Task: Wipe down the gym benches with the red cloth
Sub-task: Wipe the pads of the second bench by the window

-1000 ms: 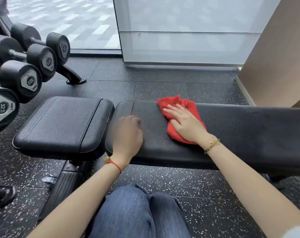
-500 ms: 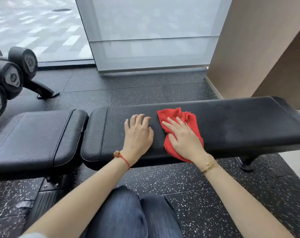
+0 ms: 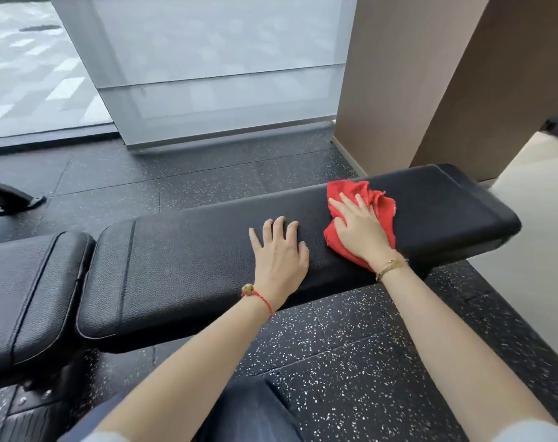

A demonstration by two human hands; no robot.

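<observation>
Head view shows the right hand [image 3: 360,231] pressing flat-fingered on the red cloth [image 3: 378,205] at two o'clock, the left hand [image 3: 279,253] resting spread on the bench [image 3: 188,250]

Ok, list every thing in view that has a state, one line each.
red cloth: crumpled, flat on the long bench pad, pressed under the right hand.
right hand: fingers spread straight, pressing the cloth.
left hand: fingers spread, resting flat on the pad beside the cloth, holding nothing.
long bench pad: level, both hands on it.
seat pad: level, nothing on it, separated from the long pad by a gap.
</observation>
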